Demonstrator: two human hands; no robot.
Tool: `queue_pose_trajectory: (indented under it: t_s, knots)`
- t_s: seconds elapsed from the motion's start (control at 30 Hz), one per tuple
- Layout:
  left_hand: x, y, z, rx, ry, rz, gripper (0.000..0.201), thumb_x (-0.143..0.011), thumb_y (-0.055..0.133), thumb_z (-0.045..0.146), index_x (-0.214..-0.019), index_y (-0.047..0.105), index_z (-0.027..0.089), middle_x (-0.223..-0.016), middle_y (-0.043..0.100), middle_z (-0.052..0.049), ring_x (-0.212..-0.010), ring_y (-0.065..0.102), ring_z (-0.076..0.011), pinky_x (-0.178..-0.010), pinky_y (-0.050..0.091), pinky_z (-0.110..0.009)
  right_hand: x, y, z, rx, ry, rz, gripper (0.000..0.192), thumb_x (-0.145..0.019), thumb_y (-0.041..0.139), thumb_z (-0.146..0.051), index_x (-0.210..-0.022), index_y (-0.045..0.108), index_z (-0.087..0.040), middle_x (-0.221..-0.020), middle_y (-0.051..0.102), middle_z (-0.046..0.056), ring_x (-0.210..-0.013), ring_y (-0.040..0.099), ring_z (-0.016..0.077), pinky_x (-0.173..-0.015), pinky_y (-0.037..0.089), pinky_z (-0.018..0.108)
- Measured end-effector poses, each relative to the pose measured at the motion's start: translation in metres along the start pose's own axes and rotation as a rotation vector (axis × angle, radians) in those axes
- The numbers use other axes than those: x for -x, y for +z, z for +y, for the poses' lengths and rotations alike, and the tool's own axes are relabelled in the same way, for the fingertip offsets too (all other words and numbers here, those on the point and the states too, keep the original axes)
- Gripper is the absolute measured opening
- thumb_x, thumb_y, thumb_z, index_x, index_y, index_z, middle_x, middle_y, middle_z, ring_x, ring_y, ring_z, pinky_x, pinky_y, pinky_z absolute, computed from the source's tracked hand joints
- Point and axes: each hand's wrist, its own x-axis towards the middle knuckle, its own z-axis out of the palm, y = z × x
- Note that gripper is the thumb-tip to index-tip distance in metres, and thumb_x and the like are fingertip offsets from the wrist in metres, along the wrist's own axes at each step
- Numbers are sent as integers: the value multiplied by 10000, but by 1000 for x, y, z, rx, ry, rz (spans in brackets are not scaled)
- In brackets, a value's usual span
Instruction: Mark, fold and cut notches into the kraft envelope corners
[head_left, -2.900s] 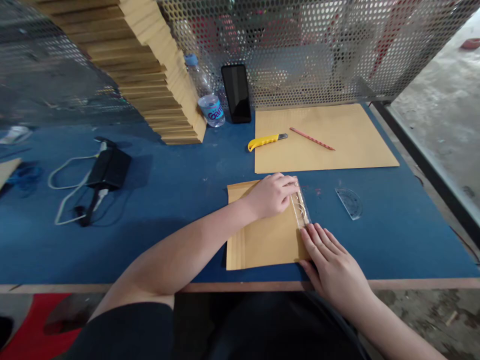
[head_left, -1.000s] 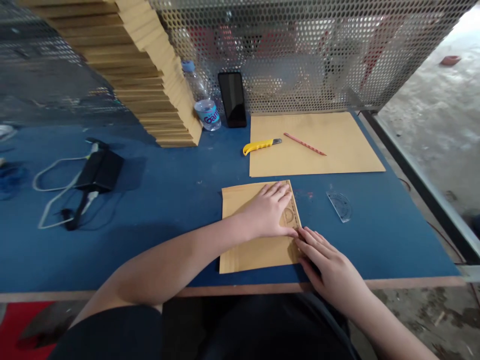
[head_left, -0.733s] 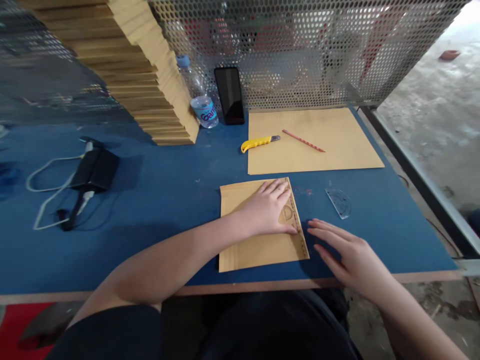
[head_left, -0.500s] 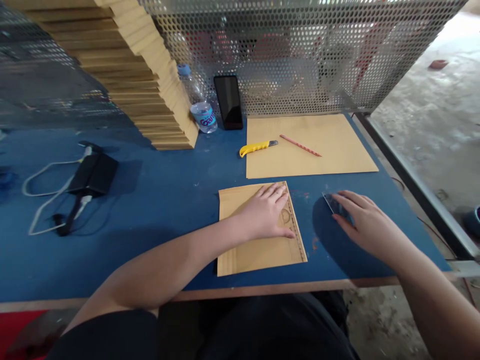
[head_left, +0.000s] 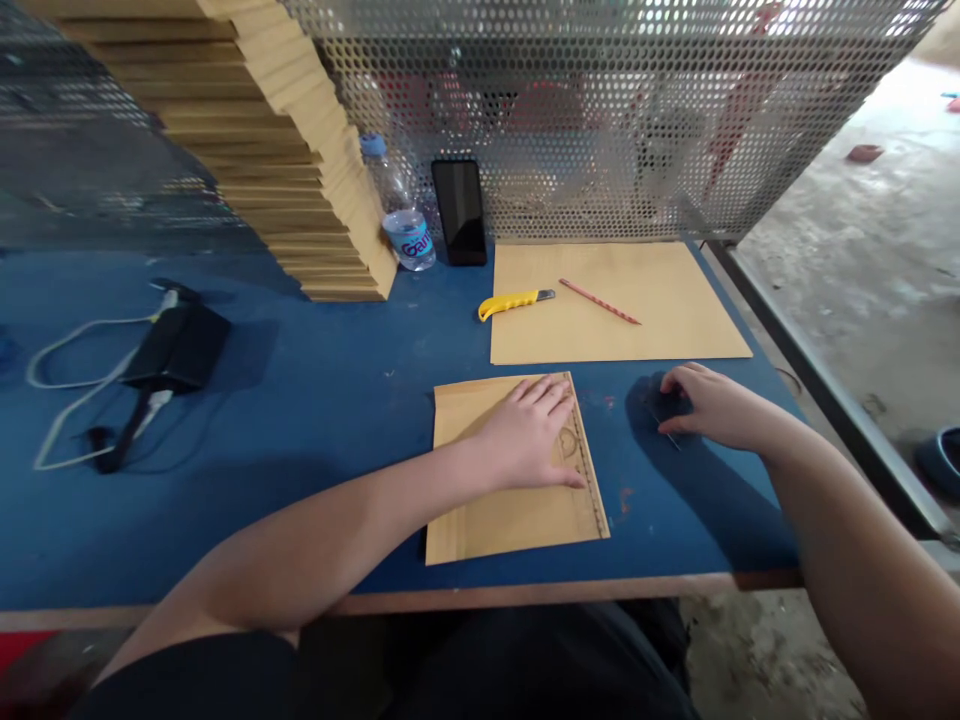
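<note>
A small brown envelope (head_left: pixel 487 500) lies on the blue table near its front edge. A clear ruler (head_left: pixel 589 480) runs along the envelope's right side. My left hand (head_left: pixel 529 435) rests flat on the envelope, fingertips against the ruler. To the right, my right hand (head_left: pixel 712 405) is curled over a clear protractor (head_left: pixel 670 437) on the table; only a thin edge of it shows under the fingers.
A large brown sheet (head_left: pixel 675 320) lies behind, with a red pencil (head_left: pixel 600 301) on it and a yellow utility knife (head_left: pixel 514 302) at its left edge. Phone (head_left: pixel 460 212), water bottle (head_left: pixel 401 225) and a tall paper stack (head_left: pixel 300 170) stand against the perforated screen. A black charger (head_left: pixel 176 345) lies at the left.
My right hand left the envelope's lower right corner, moved right across the table and closed over the protractor. My left hand stayed pressed on the envelope and ruler.
</note>
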Motion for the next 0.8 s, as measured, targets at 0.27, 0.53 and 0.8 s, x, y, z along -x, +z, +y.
queue_pose_trajectory:
  t_s: [0.27, 0.53, 0.8]
  knots:
    - [-1, 0, 1, -4, -14, -12, 1219, -847, 592, 933, -1667, 374, 57, -1761, 276, -235, -1672, 208, -398, -1368, 161, -553, -27, -3, -52, -350, -104, -116, 411, -755, 758, -528, -1022, 606, -255, -751, 696, -9, -688, 660, 216, -656, 501, 345]
    - [-4, 4, -1, -2, -10, -31, 1253, -842, 542, 965, -1689, 328, 65, -1770, 264, -219, -1677, 173, -413, -1365, 147, -546, -94, 9, -72, -625, -188, -156, 464, -707, 835, -572, -832, 521, -254, -695, 688, -15, -677, 717, 211, -668, 572, 353]
    - [-4, 2, -1, -18, 5, -52, 1269, -848, 552, 954, -1681, 327, 23, -1755, 286, -249, -1674, 176, -424, -1367, 147, -552, -100, 21, -70, -750, -234, -275, 516, -709, 886, -589, -834, 516, -253, -680, 684, -39, -624, 710, 176, -630, 589, 322]
